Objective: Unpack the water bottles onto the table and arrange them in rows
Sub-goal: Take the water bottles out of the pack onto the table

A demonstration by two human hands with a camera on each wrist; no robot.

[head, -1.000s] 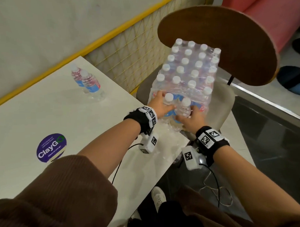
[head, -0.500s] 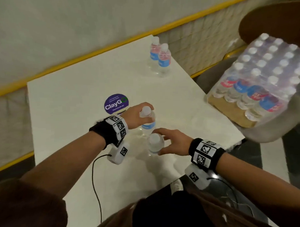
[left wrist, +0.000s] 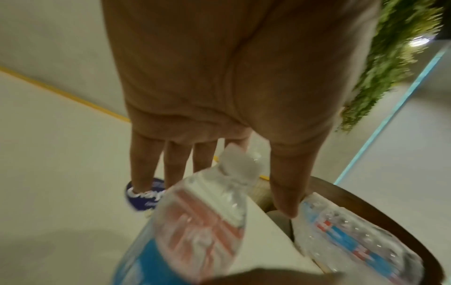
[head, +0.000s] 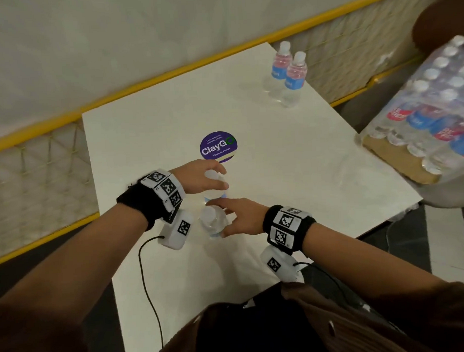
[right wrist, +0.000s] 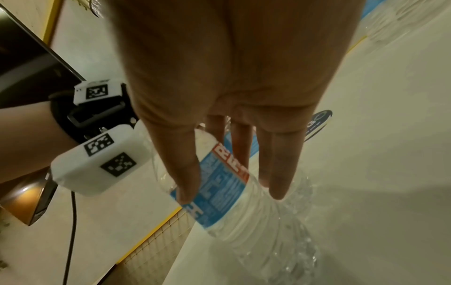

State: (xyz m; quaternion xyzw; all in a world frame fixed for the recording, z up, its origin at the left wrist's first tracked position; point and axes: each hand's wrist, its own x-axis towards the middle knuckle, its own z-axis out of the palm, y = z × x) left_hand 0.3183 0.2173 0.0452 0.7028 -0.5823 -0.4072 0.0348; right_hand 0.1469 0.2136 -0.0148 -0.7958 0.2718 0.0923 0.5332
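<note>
Progress: early. Four clear plastic water bottles with white caps and blue-and-red labels are out; the bulk is still wrapped.

Left to right in the head view:

- Left hand [head: 199, 178], fingers curled over the shoulder and cap of one clear bottle [head: 215, 185], which stands upright on the white table [head: 145, 142] just below the round purple ClayGo sticker [head: 218, 145]. In the left wrist view the fingers look nearly straight beside the cap, so the hold is loose; whether the base is fully seated, cannot tell.
- Right hand [head: 241, 217], fingers spread round a second clear bottle [head: 213, 220], just in front of the first and close beside it. The right wrist view shows thumb and fingers straddling the label, bottle base at the table surface.
- Two more bottles [head: 288, 73] stand together at the far right corner of the table, well apart from the hands' pair.
- Shrink-wrapped pack of bottles [head: 431, 111] on a chair off the table's right edge, mostly full.

Left to do: release this pair, empty the pack, form rows; the two pairs do not yet line up.

Against half a second ago: both hands and bottles sit at much the same spot near the sticker; the pair appears lower and closer together, hands opening slightly. A second ago, both hands were at the pack pulling these two bottles.
</note>
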